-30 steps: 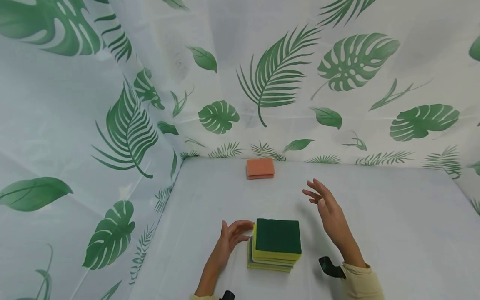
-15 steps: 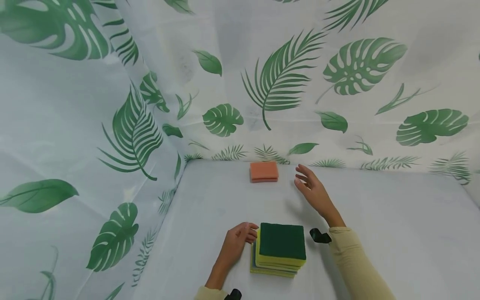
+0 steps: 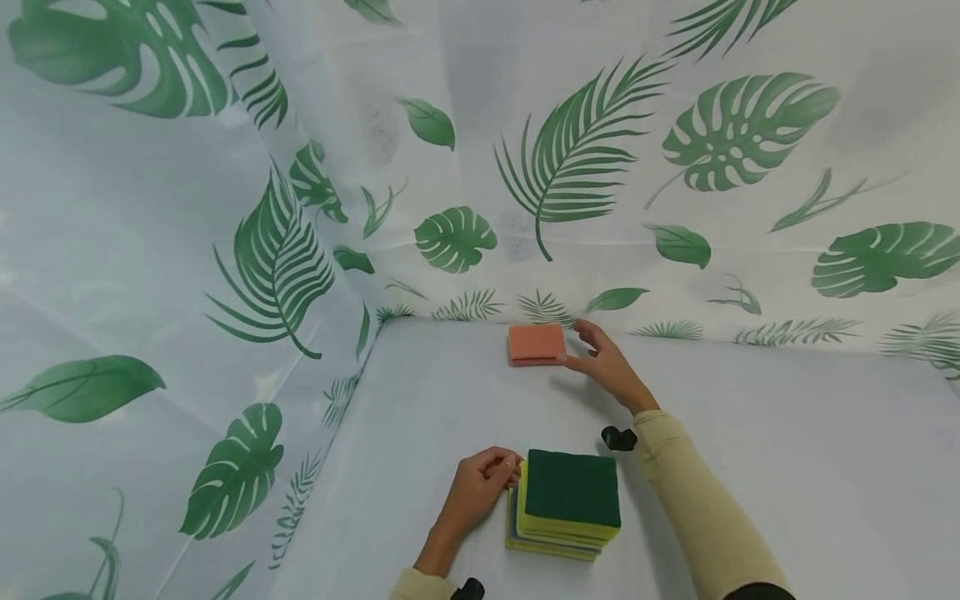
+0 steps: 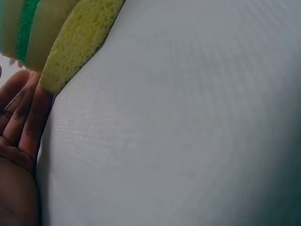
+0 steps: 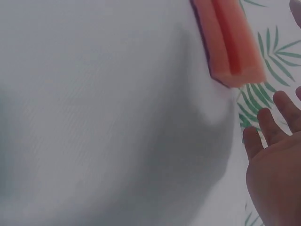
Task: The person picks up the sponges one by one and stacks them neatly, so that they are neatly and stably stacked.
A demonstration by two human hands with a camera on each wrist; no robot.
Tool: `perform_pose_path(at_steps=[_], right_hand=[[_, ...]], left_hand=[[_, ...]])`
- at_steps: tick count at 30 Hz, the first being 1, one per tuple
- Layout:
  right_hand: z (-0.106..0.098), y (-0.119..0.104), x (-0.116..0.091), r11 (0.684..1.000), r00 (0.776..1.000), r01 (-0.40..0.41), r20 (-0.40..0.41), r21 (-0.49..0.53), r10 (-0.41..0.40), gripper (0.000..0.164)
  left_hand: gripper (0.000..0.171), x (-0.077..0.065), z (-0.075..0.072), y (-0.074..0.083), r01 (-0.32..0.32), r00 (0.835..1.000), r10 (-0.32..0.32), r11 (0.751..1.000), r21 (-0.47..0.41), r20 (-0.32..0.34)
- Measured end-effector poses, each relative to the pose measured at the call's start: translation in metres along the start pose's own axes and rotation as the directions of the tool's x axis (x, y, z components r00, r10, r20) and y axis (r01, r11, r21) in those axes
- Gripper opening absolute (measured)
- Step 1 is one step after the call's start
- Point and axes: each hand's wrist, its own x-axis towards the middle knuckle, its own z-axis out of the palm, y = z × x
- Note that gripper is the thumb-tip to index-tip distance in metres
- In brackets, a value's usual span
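Observation:
A stack of sponges (image 3: 572,492), yellow with a dark green top, stands near the front of the table. My left hand (image 3: 476,487) lies against its left side. In the left wrist view, its loosely bent fingers (image 4: 23,113) reach the lower edge of the yellow sponge (image 4: 80,44), and nothing is gripped. Farther back lies an orange sponge (image 3: 536,343) with a groove along its side. At its right end is my right hand (image 3: 607,367), thumb and fingers spread. The right wrist view has the fingers of this hand (image 5: 277,155) apart from the orange sponge (image 5: 230,42).
The white table (image 3: 420,400) meets a leaf-printed sheet (image 3: 480,167) just behind the orange sponge. Another leaf-printed sheet (image 3: 135,275) rises along the left side. The sponge stack sits between the left hand and the right forearm (image 3: 697,492).
My right hand has moved forward and left to the orange sponge's right end. The left hand stays by the stack, its fingers more bent than before. The view has shifted slightly.

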Motion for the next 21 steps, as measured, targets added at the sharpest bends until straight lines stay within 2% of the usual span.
perform_pose_path(at_steps=[6,12,17,21], right_hand=[[0.007,0.007,0.014,0.999,0.999,-0.04,0.038,0.023,0.039,0.098],[0.016,0.011,0.02,0.995,0.993,-0.104,0.064,0.005,0.104,0.101],[0.02,0.012,0.026,0.986,0.985,-0.163,0.05,-0.035,0.165,0.107],[0.022,0.009,0.03,0.982,0.982,-0.18,0.045,-0.064,0.183,0.111]], left_hand=[[0.02,0.001,0.002,-0.001,-0.021,1.0,0.021,1.0,-0.004,0.012],[0.018,0.003,0.001,0.001,0.008,1.0,-0.008,1.0,-0.006,0.006],[0.018,0.003,-0.001,0.002,0.024,1.0,-0.024,1.0,-0.001,0.004],[0.017,0.004,-0.002,0.0,0.037,0.999,-0.037,0.999,0.007,0.008]])
